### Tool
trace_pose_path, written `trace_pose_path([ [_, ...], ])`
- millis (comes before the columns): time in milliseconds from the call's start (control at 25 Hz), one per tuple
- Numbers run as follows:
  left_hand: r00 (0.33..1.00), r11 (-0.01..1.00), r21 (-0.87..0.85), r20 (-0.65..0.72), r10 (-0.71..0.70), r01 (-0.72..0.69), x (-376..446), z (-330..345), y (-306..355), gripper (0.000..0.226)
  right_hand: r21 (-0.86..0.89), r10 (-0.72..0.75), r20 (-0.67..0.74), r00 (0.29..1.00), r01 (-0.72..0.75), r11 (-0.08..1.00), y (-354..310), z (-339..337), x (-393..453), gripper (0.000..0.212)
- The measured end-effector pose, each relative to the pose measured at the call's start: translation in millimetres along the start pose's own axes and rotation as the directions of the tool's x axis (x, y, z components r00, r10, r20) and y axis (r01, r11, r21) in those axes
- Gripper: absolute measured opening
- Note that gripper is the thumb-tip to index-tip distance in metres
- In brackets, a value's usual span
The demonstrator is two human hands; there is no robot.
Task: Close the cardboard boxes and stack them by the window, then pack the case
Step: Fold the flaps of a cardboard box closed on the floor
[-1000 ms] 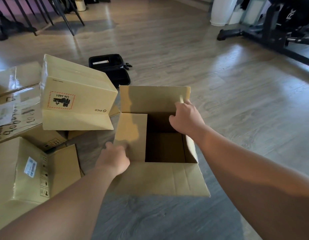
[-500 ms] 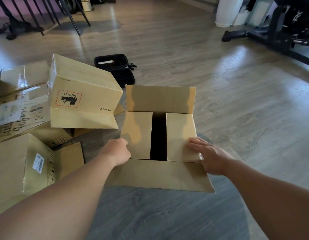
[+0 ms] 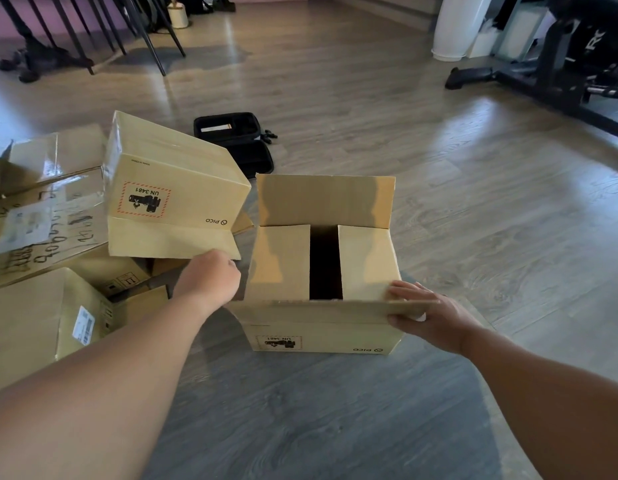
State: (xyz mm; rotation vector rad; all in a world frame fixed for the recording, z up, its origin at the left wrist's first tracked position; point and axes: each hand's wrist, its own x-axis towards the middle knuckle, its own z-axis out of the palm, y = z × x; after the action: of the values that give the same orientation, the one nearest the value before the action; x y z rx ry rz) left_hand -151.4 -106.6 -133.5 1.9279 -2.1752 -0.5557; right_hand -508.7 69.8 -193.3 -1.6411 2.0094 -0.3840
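An open cardboard box with a UN 3481 label stands on the floor in front of me. Its two side flaps are folded in, with a dark gap between them. The far flap stands upright. My right hand pinches the right end of the near flap, fingers on top and thumb beneath, holding it about level. My left hand has its fingers curled against the box's upper left edge; whether it grips is hidden. An open black case lies on the floor behind the boxes.
A tilted PICO box leans on a pile of cardboard boxes at the left, with another box nearer me. Chair legs stand at the far left. A white bin and an exercise machine are at the far right.
My right hand folded the right side flap down, then took the near flap and raised it from hanging outward to about level. My left hand slid off the left flap to the box's left edge.
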Motion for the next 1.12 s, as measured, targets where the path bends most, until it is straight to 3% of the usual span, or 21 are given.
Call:
trace_pose_path([
  [120, 0.986, 1.0, 0.0, -0.162, 0.026, -0.027, 4, -6, 1, 0.025, 0.08, 0.156, -0.145, 0.977, -0.146, 0.986, -10, -1, 8, 0.064],
  [200, 0.984, 0.998, -0.001, -0.171, 0.058, -0.059, 2, -4, 4, 0.022, 0.1, 0.215, -0.225, 0.95, -0.197, 0.975, -17, 1, 18, 0.055],
  [280, 0.992, 0.994, 0.009, -0.058, 0.11, -0.11, -4, 8, 7, 0.025, 0.166, 0.229, -0.27, 0.935, -0.189, 0.968, -21, 7, 26, 0.054],
  [360, 0.987, 0.991, 0.016, 0.087, 0.134, -0.136, -10, 26, 11, 0.025, 0.178, 0.198, -0.299, 0.934, -0.149, 0.973, -24, 8, 35, 0.072],
  [480, 0.973, 0.99, 0.064, 0.2, 0.112, -0.127, -11, 50, 12, 0.063, 0.068, 0.098, -0.266, 0.959, -0.083, 0.994, -27, -2, 59, 0.091],
  [560, 0.969, 0.984, 0.102, 0.212, 0.125, -0.149, -8, 61, 12, 0.075, -0.017, 0.128, -0.199, 0.972, -0.134, 0.991, -28, -8, 83, 0.099],
  [720, 0.958, 0.974, 0.129, 0.244, 0.149, -0.185, 7, 70, 13, 0.057, -0.111, 0.217, -0.193, 0.957, -0.241, 0.964, -43, -18, 135, 0.097],
  [920, 0.959, 0.95, 0.204, 0.204, 0.195, -0.237, 18, 73, 18, 0.027, -0.253, 0.184, -0.29, 0.939, -0.261, 0.931, -65, -46, 196, 0.094],
  [1120, 0.959, 0.937, 0.236, 0.179, 0.219, -0.257, 19, 75, 20, 0.031, -0.277, 0.181, -0.254, 0.95, -0.25, 0.928, -85, -67, 229, 0.09],
])
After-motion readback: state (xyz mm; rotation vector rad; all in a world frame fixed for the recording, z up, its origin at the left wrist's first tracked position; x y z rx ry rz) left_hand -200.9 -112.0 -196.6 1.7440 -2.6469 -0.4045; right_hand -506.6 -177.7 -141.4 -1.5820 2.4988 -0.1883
